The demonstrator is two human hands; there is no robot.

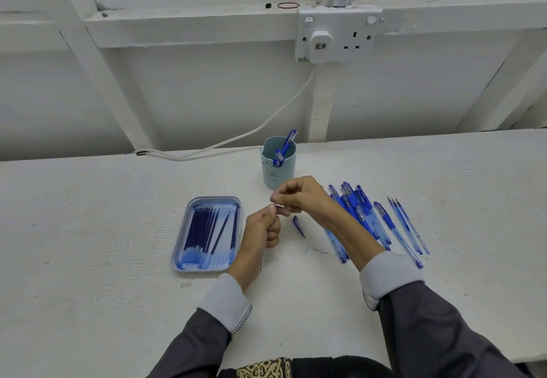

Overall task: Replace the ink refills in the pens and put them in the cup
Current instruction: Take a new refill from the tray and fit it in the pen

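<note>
Pens (364,214) heaped right of table (88,229) centre, partly under right forearm; few more in cup (278,172) near back edge. Refills (207,229) in tray (180,238), left of centre. Left hand (262,226), right hand (299,197) both curled, pinching small pale part (278,206) between fingertips. Cap (299,226) loose just beside.

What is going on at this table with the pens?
A person pinches a small pen part between the left hand and right hand above the table. A blue cap lies loose nearby. Refills lie in the tray, a few pens stand in the cup, and more pens are piled at the right.
</note>
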